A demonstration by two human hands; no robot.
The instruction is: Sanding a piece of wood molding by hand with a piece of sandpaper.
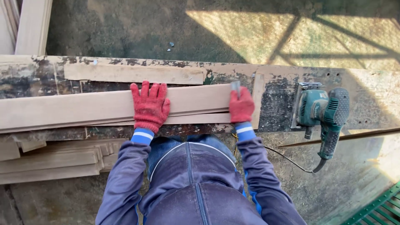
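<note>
A long pale wooden board (83,109) lies along the worn workbench (33,77), on top of another board. My left hand (149,106), in a red knitted glove, lies flat on the board with its fingers spread. My right hand (241,106), also in a red glove, is closed on a small grey block (236,88) held against the board's right end. Blue sleeves with striped cuffs cover both arms.
A green electric sander (323,114) lies on the bench to the right, its black cord (291,160) trailing toward me. A shorter plank (133,74) lies at the bench's far edge. Several wooden strips (50,160) are stacked lower left. A green grate (377,208) shows bottom right.
</note>
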